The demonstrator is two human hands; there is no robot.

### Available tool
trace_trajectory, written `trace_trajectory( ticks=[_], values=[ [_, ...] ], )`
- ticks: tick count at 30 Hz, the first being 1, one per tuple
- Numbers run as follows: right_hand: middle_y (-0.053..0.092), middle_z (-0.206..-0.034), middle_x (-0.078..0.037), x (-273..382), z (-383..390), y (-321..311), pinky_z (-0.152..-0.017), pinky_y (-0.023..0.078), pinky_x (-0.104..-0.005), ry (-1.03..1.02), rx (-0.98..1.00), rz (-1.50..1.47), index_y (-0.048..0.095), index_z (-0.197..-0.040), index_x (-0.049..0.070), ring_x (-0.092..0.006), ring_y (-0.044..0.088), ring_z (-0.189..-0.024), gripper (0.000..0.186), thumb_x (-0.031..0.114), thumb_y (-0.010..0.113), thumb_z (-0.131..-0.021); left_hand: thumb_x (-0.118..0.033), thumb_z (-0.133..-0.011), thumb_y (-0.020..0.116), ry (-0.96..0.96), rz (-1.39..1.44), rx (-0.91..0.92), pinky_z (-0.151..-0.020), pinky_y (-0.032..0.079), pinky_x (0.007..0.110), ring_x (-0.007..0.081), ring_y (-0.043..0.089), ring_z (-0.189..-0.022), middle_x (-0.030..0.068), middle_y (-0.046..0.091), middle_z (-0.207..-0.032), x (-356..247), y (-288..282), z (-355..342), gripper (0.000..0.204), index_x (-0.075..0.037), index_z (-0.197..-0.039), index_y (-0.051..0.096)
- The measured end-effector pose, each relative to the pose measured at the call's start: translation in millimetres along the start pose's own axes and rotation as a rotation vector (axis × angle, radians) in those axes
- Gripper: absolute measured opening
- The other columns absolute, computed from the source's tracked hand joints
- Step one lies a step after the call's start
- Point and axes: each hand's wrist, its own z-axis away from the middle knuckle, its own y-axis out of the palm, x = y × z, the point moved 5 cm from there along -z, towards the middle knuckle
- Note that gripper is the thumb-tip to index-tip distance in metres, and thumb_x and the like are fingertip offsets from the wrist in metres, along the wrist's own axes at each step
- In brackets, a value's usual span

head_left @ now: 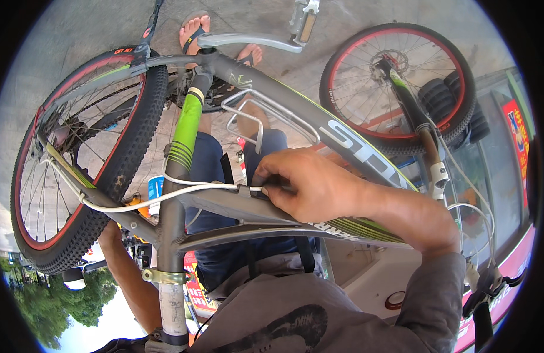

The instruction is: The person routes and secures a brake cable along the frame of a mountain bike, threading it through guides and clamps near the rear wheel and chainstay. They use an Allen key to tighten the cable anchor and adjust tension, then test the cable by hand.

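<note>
A grey and green bicycle frame (186, 126) stretches across the head view in front of me. A white cable housing (133, 208) curves from near the rear wheel (126, 162), past the seat tube, to a small stop on the frame's tube. My right hand (307, 183) is closed there, thumb and fingers pinched at the end of the housing. My left hand (110, 233) is at the lower edge of the rear tyre; its fingers are hidden behind the tyre.
A silver crank arm (254, 41) with a pedal (305, 25) juts out at the top. A wire bottle cage (248, 115) sits on the frame. The front wheel (458, 62) is at the right, above loose cables (492, 220). A gold clamp (164, 276) rings the seat post (173, 309).
</note>
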Motion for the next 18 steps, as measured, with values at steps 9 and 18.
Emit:
trace_trajectory(
  ticks=[9, 18],
  values=[
    [0.063, -0.107, -0.019, -13, -15, -3, -0.079, 0.048, -0.0369, 0.008, 0.331, -0.036, 0.058, -0.116, 0.000, -0.0262, 0.062, -0.091, 0.031, 0.008, 0.048, -0.088, -0.002, -0.084, 0.063, -0.011, -0.034, 0.002, -0.093, 0.044, 0.036, 0.0224, 0.054, -0.107, 0.0104, 0.056, -0.119, 0, 0, -5, 0.045, -0.001, -0.126, 0.049],
    [0.066, -0.080, -0.015, -9, -27, -11, -0.070, 0.048, -0.0336, 0.040, 0.356, -0.087, 0.064, -0.099, -0.004, -0.0213, 0.061, -0.074, 0.025, 0.011, 0.050, -0.085, -0.001, -0.084, 0.062, -0.100, -0.102, -0.029, -0.093, 0.045, 0.036, 0.0220, 0.054, -0.107, 0.0100, 0.056, -0.118, 5, -16, 11, 0.043, -0.001, -0.125, 0.050]
  ],
)
